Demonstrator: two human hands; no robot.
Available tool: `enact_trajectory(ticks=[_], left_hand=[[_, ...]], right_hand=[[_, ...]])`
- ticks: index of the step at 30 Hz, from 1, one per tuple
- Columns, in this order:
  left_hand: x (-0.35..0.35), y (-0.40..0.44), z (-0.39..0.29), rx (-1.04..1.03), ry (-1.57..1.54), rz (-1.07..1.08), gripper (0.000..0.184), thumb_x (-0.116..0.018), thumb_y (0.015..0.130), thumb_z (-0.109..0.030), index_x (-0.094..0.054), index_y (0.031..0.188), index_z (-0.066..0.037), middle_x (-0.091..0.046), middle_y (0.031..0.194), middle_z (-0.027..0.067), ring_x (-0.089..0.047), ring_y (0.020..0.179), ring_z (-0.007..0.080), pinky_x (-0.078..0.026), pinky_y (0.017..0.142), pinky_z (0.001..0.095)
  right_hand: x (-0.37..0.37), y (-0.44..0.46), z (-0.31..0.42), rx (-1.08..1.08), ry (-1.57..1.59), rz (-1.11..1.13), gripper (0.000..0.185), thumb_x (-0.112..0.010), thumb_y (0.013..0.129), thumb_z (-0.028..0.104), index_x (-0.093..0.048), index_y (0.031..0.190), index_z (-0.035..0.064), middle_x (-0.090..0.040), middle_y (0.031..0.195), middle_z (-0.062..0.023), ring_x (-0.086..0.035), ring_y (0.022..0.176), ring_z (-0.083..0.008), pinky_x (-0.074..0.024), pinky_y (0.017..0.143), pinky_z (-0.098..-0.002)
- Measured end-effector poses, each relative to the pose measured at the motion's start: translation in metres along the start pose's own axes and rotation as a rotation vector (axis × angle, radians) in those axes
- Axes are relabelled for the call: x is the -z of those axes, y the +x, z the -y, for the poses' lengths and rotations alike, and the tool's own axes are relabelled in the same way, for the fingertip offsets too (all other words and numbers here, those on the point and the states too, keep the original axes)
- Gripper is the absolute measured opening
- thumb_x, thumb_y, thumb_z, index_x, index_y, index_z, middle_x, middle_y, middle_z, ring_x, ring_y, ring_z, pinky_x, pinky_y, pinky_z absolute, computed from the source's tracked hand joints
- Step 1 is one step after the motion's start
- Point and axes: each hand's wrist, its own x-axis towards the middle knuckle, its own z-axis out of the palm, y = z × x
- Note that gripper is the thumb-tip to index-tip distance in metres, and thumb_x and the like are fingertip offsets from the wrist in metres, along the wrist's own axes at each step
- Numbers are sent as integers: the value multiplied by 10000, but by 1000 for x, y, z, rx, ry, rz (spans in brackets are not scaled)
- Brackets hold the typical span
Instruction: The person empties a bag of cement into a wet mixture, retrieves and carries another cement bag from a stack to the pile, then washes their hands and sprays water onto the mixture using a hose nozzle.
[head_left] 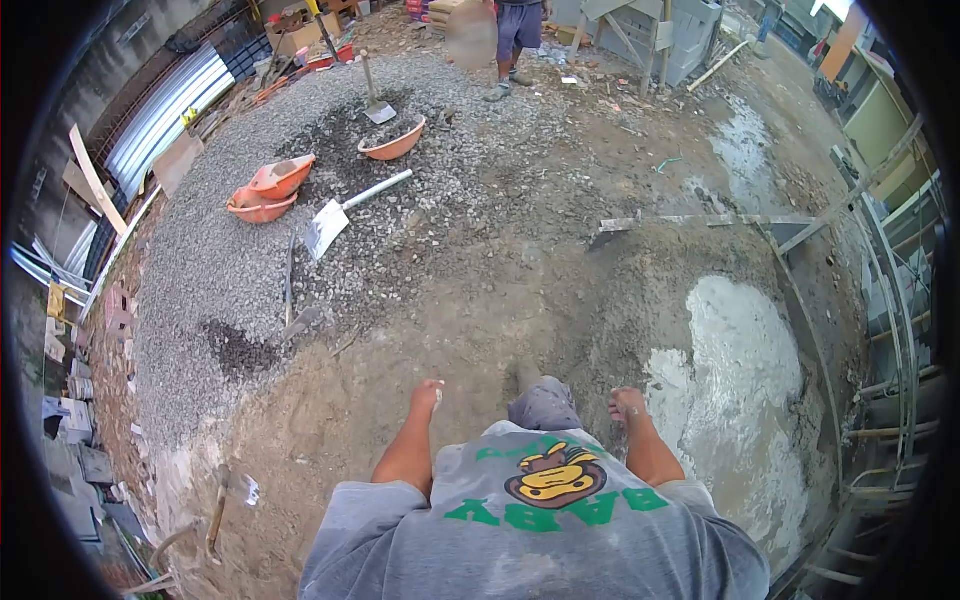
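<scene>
On rough ground (480, 320), a shovel (343, 208) lies two-to-eight o'clock, blade (324, 230) toward eight; left hand (430, 393), right hand (628, 404): cannot tell fingers' opening

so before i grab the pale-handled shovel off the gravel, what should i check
1. Hands free: ok; no tool shows in the left hand or right hand.
2. Shovel in reach: not ok; it lies ahead, beyond both hands.
3. Dirt toward it unobstructed: ok; no tool lies across.
4. Pale patch on the right set hard: cannot tell.
5. Other person away from the shovel: ok; standing past the gravel's far baskets.
</scene>
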Motion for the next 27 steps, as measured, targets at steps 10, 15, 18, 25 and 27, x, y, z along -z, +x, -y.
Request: enact_trajectory(ticks=[10, 15, 18, 25, 27], left_hand=[[31, 110, 79, 254, -243, -395, 145, -580, 776, -209, -609, 804, -70, -554, 642, 73, -528, 519, 193, -433, 451, 345], [25, 119, -104, 252, -633, -351, 377, -621, 731, -373, -642, 895, -34, -633, 855, 155, -601, 825, 278, -440, 715, 376], [22, 157, -139, 121, -273, -364, 379, -620, 735, -371, -642, 914, -37, -637, 837, 149, -602, 784, 281, -440, 686, 365], [42, 307, -104, 357, -169, -305, 357, -635, 706, -344, -640, 865, -24, -629, 773, 157, -596, 707, 289, -429, 626, 373], [82, 288, -190, 388, -259, -303, 365, -643, 697, -329, -632, 827, 13, -626, 766, 170, -592, 696, 281, -425, 629, 372]], right_hand=[[-33, 258, 157, 33, -571, 368, 210, -443, 834, 177, -586, 813, 26, -588, 681, -89, -591, 521, -196, -498, 448, -364], [-98, 261, 348, 284, -528, 194, 214, -535, 804, 193, -568, 937, 29, -562, 689, -78, -531, 523, -165, -426, 430, -297], [-145, 347, 381, 583, -603, 210, 248, -548, 796, 206, -570, 951, 14, -575, 717, -73, -551, 555, -160, -447, 470, -290], [-157, 347, 406, 431, -616, 296, 238, -570, 790, 219, -574, 935, 30, -575, 728, -60, -551, 562, -161, -449, 473, -302], [-141, 291, 432, 48, -559, 165, 225, -566, 795, 220, -566, 926, 38, -567, 730, -60, -533, 534, -156, -433, 437, -289]])
